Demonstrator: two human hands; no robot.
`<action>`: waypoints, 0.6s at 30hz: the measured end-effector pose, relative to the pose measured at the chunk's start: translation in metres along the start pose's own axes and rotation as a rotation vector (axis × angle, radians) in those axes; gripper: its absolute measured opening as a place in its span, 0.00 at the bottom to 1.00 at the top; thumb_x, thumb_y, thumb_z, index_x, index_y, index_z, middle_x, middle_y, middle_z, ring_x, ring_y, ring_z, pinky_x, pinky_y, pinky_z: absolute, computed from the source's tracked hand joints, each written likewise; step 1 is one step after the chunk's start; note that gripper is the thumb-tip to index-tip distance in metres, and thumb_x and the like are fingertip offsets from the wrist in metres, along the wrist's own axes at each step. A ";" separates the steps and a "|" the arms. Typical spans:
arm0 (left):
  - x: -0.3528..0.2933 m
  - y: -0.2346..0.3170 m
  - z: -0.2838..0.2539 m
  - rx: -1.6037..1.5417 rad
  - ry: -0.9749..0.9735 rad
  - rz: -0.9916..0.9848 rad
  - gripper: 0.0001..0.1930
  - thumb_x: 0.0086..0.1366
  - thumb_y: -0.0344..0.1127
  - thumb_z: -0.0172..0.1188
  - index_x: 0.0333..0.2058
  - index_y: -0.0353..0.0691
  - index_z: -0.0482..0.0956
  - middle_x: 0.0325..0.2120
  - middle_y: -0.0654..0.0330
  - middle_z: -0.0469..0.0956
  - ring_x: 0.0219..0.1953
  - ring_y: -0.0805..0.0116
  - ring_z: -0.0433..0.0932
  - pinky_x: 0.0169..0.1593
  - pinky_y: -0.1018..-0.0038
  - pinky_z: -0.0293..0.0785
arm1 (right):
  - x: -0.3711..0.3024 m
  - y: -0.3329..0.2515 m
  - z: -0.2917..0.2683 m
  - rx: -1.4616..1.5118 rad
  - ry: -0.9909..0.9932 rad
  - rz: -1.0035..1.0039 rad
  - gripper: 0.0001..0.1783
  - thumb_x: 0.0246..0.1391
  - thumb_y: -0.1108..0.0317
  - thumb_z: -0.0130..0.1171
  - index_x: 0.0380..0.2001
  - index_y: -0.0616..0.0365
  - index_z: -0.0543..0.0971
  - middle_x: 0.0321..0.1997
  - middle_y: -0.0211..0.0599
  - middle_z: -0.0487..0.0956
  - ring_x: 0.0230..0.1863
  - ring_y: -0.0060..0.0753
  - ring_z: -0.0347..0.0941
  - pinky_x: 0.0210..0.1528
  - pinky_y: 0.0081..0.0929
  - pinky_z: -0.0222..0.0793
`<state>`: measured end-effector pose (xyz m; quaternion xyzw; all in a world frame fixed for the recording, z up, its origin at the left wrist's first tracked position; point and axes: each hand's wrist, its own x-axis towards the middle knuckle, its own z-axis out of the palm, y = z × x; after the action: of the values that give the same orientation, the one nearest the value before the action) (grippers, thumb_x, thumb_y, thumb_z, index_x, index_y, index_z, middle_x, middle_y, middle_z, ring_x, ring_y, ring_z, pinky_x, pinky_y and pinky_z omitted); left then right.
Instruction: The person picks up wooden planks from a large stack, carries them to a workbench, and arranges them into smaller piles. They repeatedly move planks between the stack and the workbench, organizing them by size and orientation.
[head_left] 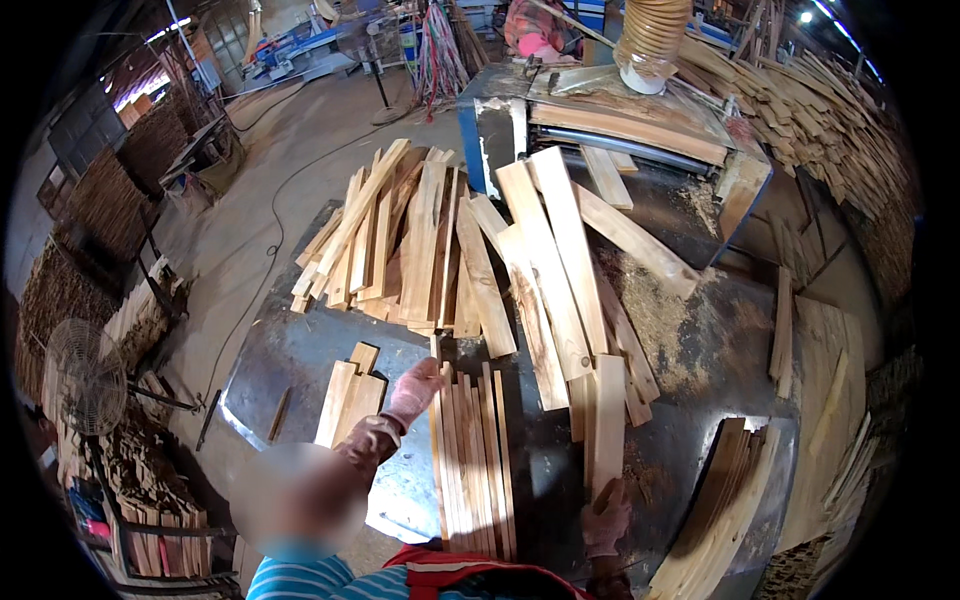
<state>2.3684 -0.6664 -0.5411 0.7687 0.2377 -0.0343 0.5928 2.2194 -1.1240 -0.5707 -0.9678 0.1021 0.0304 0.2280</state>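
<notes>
My left hand (412,390), in a pale pinkish glove, has its fingers closed at the far end of a narrow wooden strip (436,430). That strip stands on edge at the left side of a row of strips (475,460), packed side by side on the metal table (545,460). At the right, my right hand (607,517), gloved too, is closed round the near end of a flat wooden board (606,420). The board's far end rests against other loose boards (545,270). My right fingertips are partly hidden in shadow.
A large heap of boards (425,240) lies beyond my left hand. Ahead stands a planer-like machine (625,130) with a ribbed hose (653,40). Short boards (350,400) lie at the left, a curved-looking stack (720,510) at the near right. A person (540,35) is behind the machine.
</notes>
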 end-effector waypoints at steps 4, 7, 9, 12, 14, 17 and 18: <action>-0.048 0.057 0.040 0.234 -0.221 0.393 0.28 0.62 0.39 0.66 0.60 0.42 0.71 0.54 0.53 0.76 0.54 0.64 0.76 0.56 0.69 0.75 | -0.012 -0.012 -0.030 -0.026 0.080 -0.274 0.44 0.39 0.65 0.62 0.64 0.55 0.61 0.60 0.58 0.68 0.55 0.65 0.70 0.54 0.54 0.69; -0.090 0.138 0.066 0.688 -0.374 0.705 0.33 0.58 0.44 0.68 0.61 0.43 0.68 0.60 0.48 0.68 0.61 0.48 0.70 0.65 0.61 0.67 | -0.001 -0.040 -0.063 0.060 -0.190 -0.362 0.42 0.38 0.63 0.64 0.61 0.55 0.63 0.58 0.54 0.70 0.53 0.62 0.71 0.53 0.52 0.70; -0.096 0.142 0.077 0.862 -0.423 0.975 0.36 0.57 0.51 0.67 0.61 0.45 0.67 0.62 0.48 0.65 0.63 0.49 0.66 0.68 0.58 0.60 | 0.017 -0.064 -0.080 0.036 -0.336 -0.490 0.40 0.39 0.63 0.64 0.60 0.55 0.65 0.56 0.51 0.70 0.53 0.60 0.70 0.52 0.52 0.71; -0.094 0.131 0.075 0.802 -0.679 0.752 0.30 0.60 0.52 0.64 0.57 0.46 0.71 0.56 0.51 0.69 0.56 0.56 0.69 0.63 0.59 0.61 | 0.042 -0.087 -0.083 0.133 -0.408 -0.710 0.36 0.41 0.63 0.65 0.57 0.53 0.68 0.55 0.48 0.71 0.54 0.56 0.70 0.54 0.51 0.69; -0.090 0.128 0.063 0.779 -0.794 0.505 0.24 0.62 0.49 0.63 0.53 0.43 0.75 0.49 0.53 0.74 0.49 0.59 0.73 0.56 0.62 0.67 | 0.061 -0.101 -0.089 -0.033 -0.316 -0.919 0.36 0.44 0.62 0.64 0.58 0.54 0.68 0.56 0.46 0.71 0.56 0.51 0.70 0.60 0.48 0.66; -0.076 0.117 0.022 0.760 -0.886 0.084 0.17 0.66 0.44 0.62 0.46 0.38 0.81 0.38 0.56 0.82 0.39 0.63 0.80 0.46 0.67 0.76 | 0.106 -0.117 -0.070 -0.143 0.039 -0.971 0.39 0.46 0.57 0.64 0.63 0.54 0.66 0.60 0.46 0.70 0.61 0.48 0.67 0.66 0.43 0.60; -0.080 0.094 0.008 0.554 -0.740 -0.010 0.17 0.65 0.43 0.64 0.46 0.38 0.82 0.37 0.57 0.83 0.39 0.65 0.80 0.46 0.68 0.76 | 0.123 -0.131 -0.067 -0.108 0.175 -0.895 0.41 0.47 0.55 0.64 0.64 0.53 0.65 0.62 0.46 0.69 0.62 0.49 0.65 0.67 0.41 0.59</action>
<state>2.3376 -0.7173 -0.4325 0.8330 -0.0043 -0.3714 0.4100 2.3686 -1.0615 -0.4670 -0.9261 -0.3091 -0.1475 0.1584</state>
